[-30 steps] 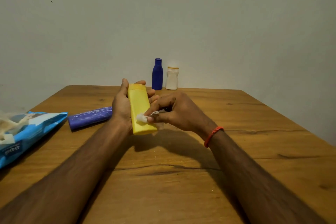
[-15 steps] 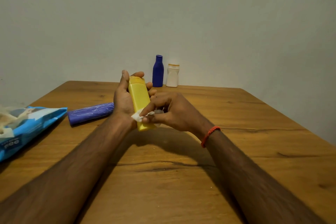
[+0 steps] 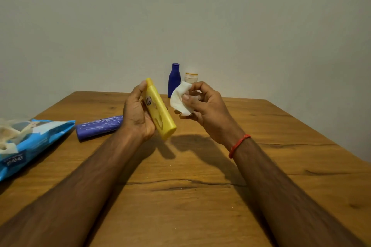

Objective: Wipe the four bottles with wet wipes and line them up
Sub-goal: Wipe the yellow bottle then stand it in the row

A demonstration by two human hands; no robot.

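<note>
The single wide-angle camera sat on the person's head, close over the brown wooden desk point(image 3: 200, 216), looking forward and down toward the pale plain wall point(image 3: 180, 16) at twelve o'clock.

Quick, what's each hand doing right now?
Left hand: closed around the yellow bottle, holding it tilted above the table.
Right hand: pinching a white wet wipe, off the bottle.

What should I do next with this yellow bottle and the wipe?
Probably press the wipe, bunched in the right hand, onto the yellow bottle's labelled side. The left hand holds the bottle tilted with that side facing you, and the wipe is apart from it, so that side looks ready for wiping.
</note>
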